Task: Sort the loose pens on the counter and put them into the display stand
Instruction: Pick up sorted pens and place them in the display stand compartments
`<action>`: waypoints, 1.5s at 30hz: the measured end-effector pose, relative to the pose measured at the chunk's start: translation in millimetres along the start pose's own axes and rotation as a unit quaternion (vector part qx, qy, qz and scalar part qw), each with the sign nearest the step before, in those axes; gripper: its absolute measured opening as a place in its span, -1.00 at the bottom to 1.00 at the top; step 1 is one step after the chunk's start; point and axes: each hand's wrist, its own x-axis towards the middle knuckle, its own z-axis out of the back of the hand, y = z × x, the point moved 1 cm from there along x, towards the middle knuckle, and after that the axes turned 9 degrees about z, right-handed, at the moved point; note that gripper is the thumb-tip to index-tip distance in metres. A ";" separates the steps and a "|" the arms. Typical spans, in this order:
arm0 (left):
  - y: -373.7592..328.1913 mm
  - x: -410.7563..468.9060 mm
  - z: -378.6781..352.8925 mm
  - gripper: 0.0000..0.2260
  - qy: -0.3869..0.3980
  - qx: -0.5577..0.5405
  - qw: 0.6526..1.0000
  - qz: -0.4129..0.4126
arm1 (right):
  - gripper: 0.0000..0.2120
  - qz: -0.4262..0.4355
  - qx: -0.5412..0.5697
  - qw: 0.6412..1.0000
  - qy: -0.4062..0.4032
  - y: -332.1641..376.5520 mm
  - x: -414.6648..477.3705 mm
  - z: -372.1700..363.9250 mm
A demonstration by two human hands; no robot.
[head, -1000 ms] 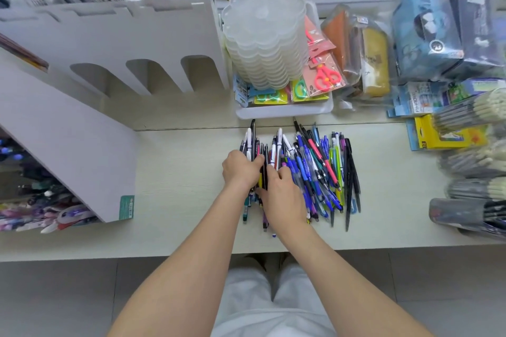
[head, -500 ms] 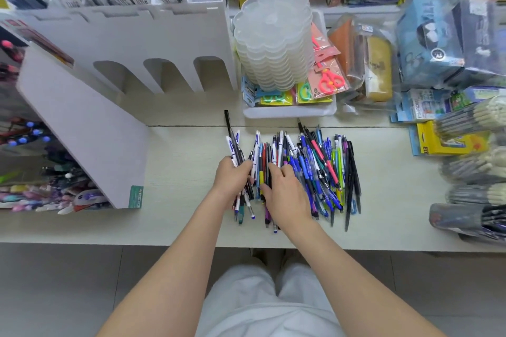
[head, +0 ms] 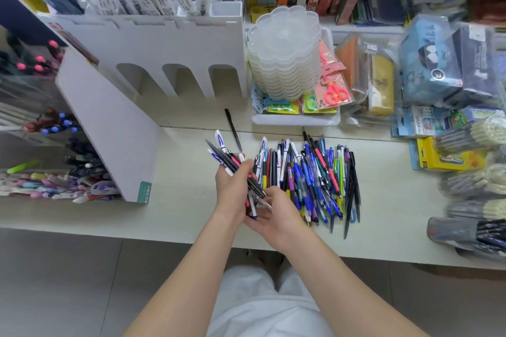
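A pile of loose pens (head: pixel 309 180), blue, black, white and red, lies on the pale counter (head: pixel 186 200). My left hand (head: pixel 232 186) grips a fanned bunch of pens (head: pixel 227 159) lifted off the pile's left side. My right hand (head: pixel 273 213) is under the bunch's lower ends, thumb and fingers closed around the tips. One black pen (head: pixel 232 128) lies alone behind the bunch. The white display stand (head: pixel 109 123) is at the left, its tiers holding several pens (head: pixel 54 180).
A second white stand (head: pixel 178 44) with arched slots is at the back. A tray (head: pixel 295 119) with stacked clear palettes and scissors packs sits behind the pile. Bundled pencils (head: pixel 473 139) and boxes crowd the right side. The counter's front edge is near my body.
Both hands were pressed on the pile's left side. My left hand has gathered a bunch and lifted it up and left, and my right hand has moved under its lower ends.
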 end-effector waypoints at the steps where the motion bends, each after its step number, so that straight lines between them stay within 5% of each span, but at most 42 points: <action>1: 0.8 -7.6 -2.9 -0.89 -0.002 0.007 1.000 -0.019 | -0.75 0.010 0.015 1.000 -0.010 -2.9 2.0 -2.4; 8: 15.5 -39.2 -15.9 -0.90 -0.007 0.108 0.987 -0.122 | -0.66 0.028 0.111 0.993 -0.018 -6.3 10.0 -12.9; 12: 8.7 -49.8 -14.6 -0.86 0.002 0.092 0.986 -0.139 | -0.80 0.035 0.054 0.997 -0.030 -0.2 7.9 -1.4; 16: -7.0 -50.9 -11.8 -0.80 0.023 0.064 0.984 -0.164 | -0.73 0.175 -0.006 0.981 -0.087 15.6 3.5 7.8; 20: -18.7 -51.3 -9.2 -0.85 0.043 0.068 0.984 -0.157 | -0.52 0.313 -0.103 0.943 -0.049 42.8 -21.0 16.0; 27: -11.5 -81.0 -27.7 -0.57 0.167 0.085 0.979 -0.081 | -0.86 0.458 -0.293 0.839 0.020 66.7 -58.7 21.8; 30: -11.0 -92.5 -32.1 -0.50 0.180 0.059 0.980 -0.055 | -0.88 0.541 -0.362 0.759 0.020 58.4 -63.2 30.2; 32: -11.2 -96.1 -32.2 -0.62 0.165 0.066 0.982 -0.067 | -0.86 0.578 -0.409 0.705 0.026 54.0 -66.7 36.1; 33: -10.5 -96.0 -31.4 -0.68 0.148 0.069 0.984 -0.075 | -0.82 0.571 -0.408 0.711 0.033 52.8 -67.7 39.1; 36: -10.1 -98.7 -28.2 -0.71 0.066 0.079 0.988 -0.112 | -0.76 0.478 -0.341 0.809 0.003 52.3 -61.9 46.7; 41: -7.7 -111.2 0.7 -0.87 0.029 0.046 0.984 -0.171 | -0.72 0.126 -0.217 0.965 0.078 20.7 -54.4 31.4; 45: -0.1 -128.3 38.6 -0.76 -0.042 0.019 0.981 -0.187 | -0.71 -0.034 -0.068 0.986 0.147 -18.0 -72.5 -4.5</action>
